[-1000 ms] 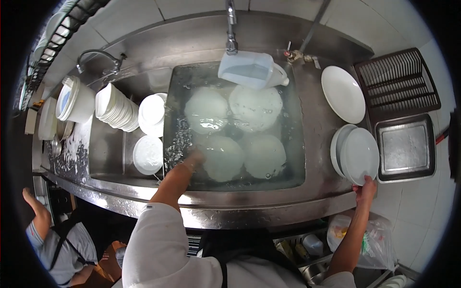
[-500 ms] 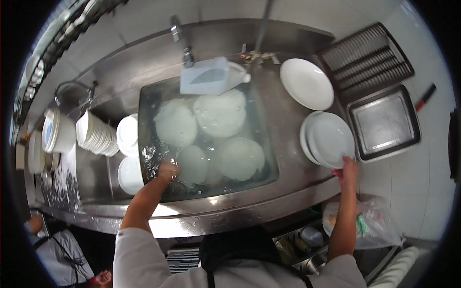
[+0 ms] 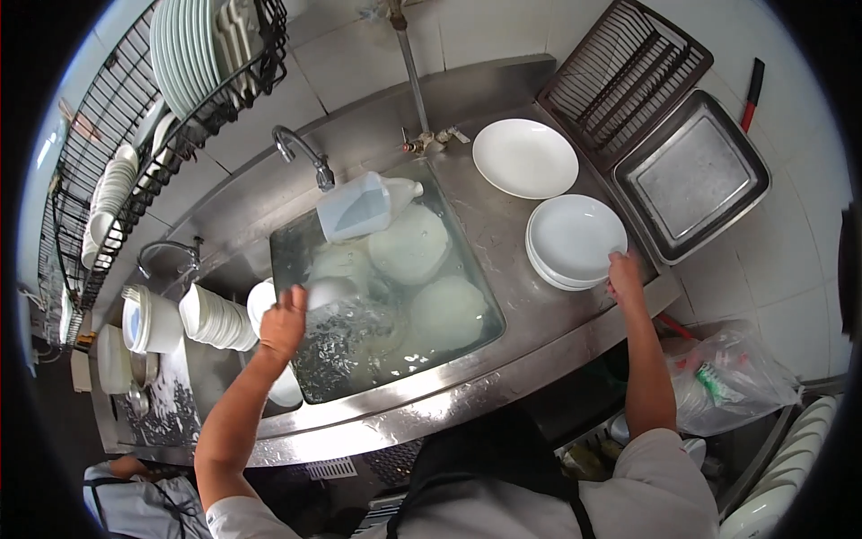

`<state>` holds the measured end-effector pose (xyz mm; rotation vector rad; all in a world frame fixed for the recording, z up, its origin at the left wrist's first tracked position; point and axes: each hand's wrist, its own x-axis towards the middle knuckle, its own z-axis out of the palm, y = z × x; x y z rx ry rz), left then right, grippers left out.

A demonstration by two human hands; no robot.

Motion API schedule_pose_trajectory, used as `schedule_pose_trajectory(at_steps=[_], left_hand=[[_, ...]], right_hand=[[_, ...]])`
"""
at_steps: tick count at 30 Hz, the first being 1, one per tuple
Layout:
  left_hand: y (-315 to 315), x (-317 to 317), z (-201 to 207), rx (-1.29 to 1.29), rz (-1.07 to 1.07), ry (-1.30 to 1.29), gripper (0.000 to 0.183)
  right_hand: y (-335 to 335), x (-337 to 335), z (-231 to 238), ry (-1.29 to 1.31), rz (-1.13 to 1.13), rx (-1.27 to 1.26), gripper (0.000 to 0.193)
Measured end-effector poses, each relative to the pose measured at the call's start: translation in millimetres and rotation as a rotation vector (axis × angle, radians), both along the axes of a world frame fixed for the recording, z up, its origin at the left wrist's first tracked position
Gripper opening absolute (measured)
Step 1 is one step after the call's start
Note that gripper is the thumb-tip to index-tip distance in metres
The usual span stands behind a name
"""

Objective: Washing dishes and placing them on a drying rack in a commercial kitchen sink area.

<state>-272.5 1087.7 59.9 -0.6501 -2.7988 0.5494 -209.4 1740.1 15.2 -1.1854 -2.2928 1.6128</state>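
Note:
My left hand (image 3: 283, 323) is just above the near left of the water-filled sink basin (image 3: 395, 384). Its fingers are closed at the edge of a white dish (image 3: 330, 293), smeared by motion, with churned water below it. My right hand (image 3: 621, 274) pinches the near right rim of the top shallow white bowl (image 3: 576, 235) in a small stack on the steel counter. Beneath the cloudy water lie round white dishes (image 3: 446, 313), several in all. A translucent plastic jug (image 3: 355, 208) lies on its side at the far edge of the basin.
An oval white plate (image 3: 525, 160) rests behind the bowl stack. To its right are a brown drying rack (image 3: 620, 67) and a metal tray (image 3: 696, 180). Stacked white dishes (image 3: 215, 316) stand left; a wire rack (image 3: 135, 135) hangs above. Another person's sleeve (image 3: 144, 508) shows lower left.
My left hand has come up out of the water with a white dish. My right hand stays at the bowl stack, whose bowls now sit more evenly. The view has turned and shifted.

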Motion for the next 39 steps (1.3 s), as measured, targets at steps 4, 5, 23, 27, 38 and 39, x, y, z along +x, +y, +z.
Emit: schedule_pose_trajectory(at_steps=[4,5,23,27,38,39], left_hand=[[9,-33,91,0.074,0.156,0.152,0.026],[17,-41,107,0.188,0.177,0.192,0.022],[401,-48,36,1.636,0.308,-1.445,0.041],[421,-51,35,1.356,0.241,-1.529,0.058],[174,-54,-62,1.006,0.598,-1.547,0.062],[142,-47,-80,1.007,0.682,-1.530,0.059]], right_hand=[[3,-4,-3,0.000,0.052,0.074,0.041],[3,-5,-4,0.000,0.050,0.108,0.042],[-30,20,86,0.157,0.199,-0.045,0.050],[-20,19,66,0.149,0.103,-0.132,0.043],[17,13,-5,0.180,0.028,0.051,0.052],[16,12,-4,0.183,0.072,0.044,0.054]])
